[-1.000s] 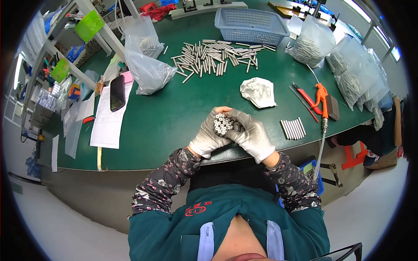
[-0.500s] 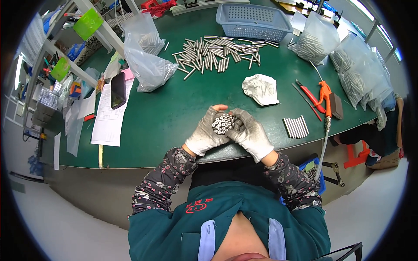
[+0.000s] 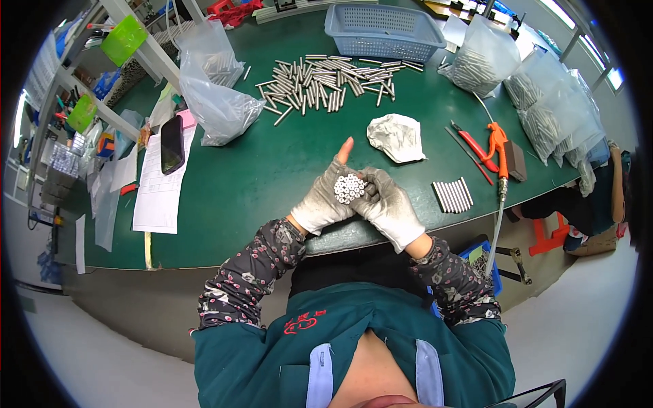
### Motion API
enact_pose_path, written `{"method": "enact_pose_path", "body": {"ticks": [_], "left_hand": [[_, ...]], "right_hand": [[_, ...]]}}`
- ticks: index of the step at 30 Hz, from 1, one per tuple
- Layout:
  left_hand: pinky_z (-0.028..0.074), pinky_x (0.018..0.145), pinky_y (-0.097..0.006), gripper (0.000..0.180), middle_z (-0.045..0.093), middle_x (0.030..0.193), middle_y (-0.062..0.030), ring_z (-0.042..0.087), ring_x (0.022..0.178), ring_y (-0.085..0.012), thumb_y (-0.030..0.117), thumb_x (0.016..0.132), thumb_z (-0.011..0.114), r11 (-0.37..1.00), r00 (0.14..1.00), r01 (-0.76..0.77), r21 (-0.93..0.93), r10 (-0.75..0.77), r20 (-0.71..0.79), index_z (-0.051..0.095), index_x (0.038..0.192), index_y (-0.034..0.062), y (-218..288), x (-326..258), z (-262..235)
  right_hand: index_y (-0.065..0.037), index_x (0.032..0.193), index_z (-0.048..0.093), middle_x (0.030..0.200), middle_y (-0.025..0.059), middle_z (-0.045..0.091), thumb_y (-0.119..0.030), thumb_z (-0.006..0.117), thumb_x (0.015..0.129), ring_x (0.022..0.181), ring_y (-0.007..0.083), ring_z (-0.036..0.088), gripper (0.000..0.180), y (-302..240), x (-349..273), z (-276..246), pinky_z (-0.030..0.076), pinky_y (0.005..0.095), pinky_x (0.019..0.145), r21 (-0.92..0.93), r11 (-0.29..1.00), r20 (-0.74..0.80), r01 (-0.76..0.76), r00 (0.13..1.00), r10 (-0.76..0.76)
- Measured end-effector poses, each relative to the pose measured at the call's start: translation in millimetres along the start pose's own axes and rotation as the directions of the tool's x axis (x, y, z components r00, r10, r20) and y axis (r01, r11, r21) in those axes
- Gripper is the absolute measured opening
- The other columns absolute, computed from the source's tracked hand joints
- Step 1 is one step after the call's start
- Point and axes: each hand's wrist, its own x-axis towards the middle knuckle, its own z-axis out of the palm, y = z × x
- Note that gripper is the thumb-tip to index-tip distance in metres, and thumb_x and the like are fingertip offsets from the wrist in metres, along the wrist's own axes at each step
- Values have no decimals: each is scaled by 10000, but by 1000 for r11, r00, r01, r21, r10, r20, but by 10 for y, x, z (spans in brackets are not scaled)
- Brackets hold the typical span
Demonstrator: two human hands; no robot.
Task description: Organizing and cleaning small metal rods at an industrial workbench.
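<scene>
A bundle of metal pins [image 3: 349, 189] sits between my two gloved hands over the table's front edge, round ends facing up. My left hand [image 3: 322, 198] wraps the bundle from the left, its bare thumb sticking up and away. From the right, my right hand [image 3: 388, 207] closes its fingers against the pins. To the right lies a neat row of similar pins [image 3: 452, 195]. Farther back is a loose heap of pins [image 3: 326, 83]. A crumpled white cloth [image 3: 396, 138] rests just beyond my right hand.
A blue plastic basket [image 3: 384, 30] stands at the back. Bags of pins [image 3: 484, 58] line the right; another plastic bag [image 3: 214, 102] is at left. Nearby are an orange air gun [image 3: 498, 146], a red-handled tool [image 3: 476, 146], a brown block [image 3: 516, 162], a phone [image 3: 173, 145] and paper sheets [image 3: 155, 204].
My left thumb has lifted off the bundle and now points up. The pin ends look more even and brighter. The whole view has shifted slightly.
</scene>
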Motion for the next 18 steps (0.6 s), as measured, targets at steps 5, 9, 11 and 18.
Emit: {"method": "enact_pose_path", "body": {"ticks": [5,9,11,18], "left_hand": [[445,850,-244,1199,571,952,21,555,870,-90,112,592,846,990,999,30,-137,-34,-22,13,1453,153,-56,20,35],[445,842,-239,1190,568,931,25,554,850,-87,117,589,845,996,999,25,90,-23,-24,28,1454,155,-7,51,19],[446,822,-228,1158,558,906,30,546,824,-80,110,584,837,986,998,36,163,-28,-52,72,1453,145,33,61,36],[436,774,-209,1033,538,883,24,519,790,-72,39,609,773,998,999,31,49,-32,9,165,1441,120,173,126,37]], "right_hand": [[4,1167,461,785,-1,516,-139,701,762,680,62,489,492,79,30,-10,434,200,624,88,996,37,-3,999,-1],[9,1225,434,779,4,517,-138,689,778,666,62,502,536,118,30,-27,441,199,607,64,998,64,-30,998,26],[9,1246,425,775,4,516,-139,683,784,658,59,502,550,116,18,-41,444,199,601,66,998,55,-19,998,15],[-10,1266,444,763,5,529,-133,645,801,662,63,513,522,6,-102,-238,446,203,624,61,996,63,-72,996,68]]}}
